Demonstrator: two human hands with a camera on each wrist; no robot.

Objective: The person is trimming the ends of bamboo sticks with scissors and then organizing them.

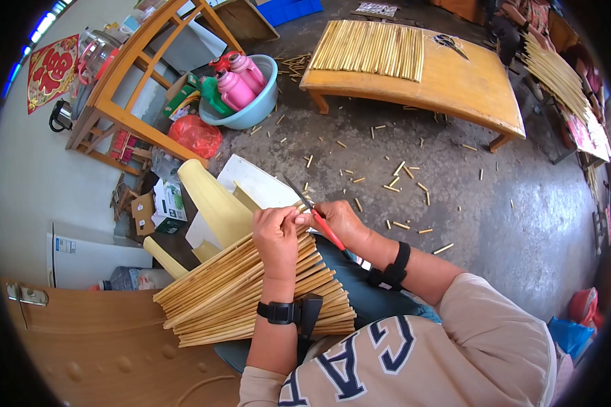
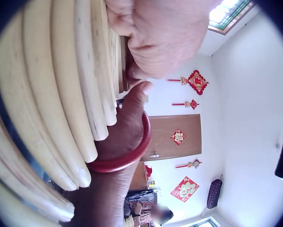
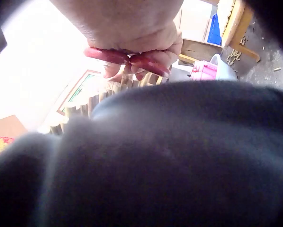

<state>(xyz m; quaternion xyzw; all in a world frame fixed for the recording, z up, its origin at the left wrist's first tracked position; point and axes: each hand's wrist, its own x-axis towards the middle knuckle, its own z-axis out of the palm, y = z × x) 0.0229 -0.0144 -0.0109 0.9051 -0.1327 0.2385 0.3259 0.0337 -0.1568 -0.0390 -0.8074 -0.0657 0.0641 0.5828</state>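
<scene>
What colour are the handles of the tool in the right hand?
The handles are red, dark at the end; clearest in the head view.

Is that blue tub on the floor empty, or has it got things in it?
Not empty: pink flasks and a green flask sit inside the blue tub.

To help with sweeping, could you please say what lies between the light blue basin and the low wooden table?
In the head view, stick offcuts lie on the floor between the light blue basin and the low wooden table.
</scene>
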